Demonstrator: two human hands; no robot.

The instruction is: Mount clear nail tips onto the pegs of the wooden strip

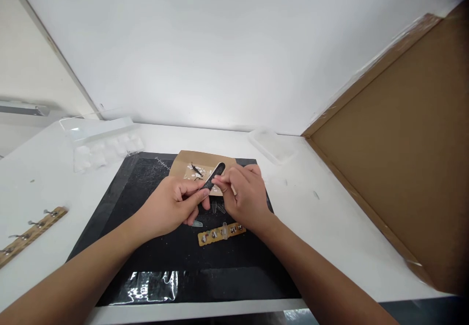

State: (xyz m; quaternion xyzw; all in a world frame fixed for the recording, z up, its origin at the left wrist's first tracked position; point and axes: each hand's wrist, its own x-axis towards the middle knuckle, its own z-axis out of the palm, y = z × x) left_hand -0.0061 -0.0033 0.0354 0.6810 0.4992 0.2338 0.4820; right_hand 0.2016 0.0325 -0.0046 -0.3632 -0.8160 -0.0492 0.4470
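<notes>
My left hand (179, 203) is closed on the lower end of a black nail file (217, 172) with a pale edge, tilted up to the right. Against the file, my right hand (242, 190) pinches something too small to make out. Behind both hands lies a brown paper sheet (179, 163) with white bits and a dark tweezer-like piece (197, 169). Below them, a wooden strip (208, 237) with metal clips carries a clear nail tip (224, 230). Another clear tip (197, 223) rests just under my left hand.
A black mat (164, 261) covers the table's middle. Clear plastic trays stand at the back left (106, 149) and back right (273, 145). Another clip strip (32, 232) lies at the far left, and a cardboard panel (399, 144) stands at the right.
</notes>
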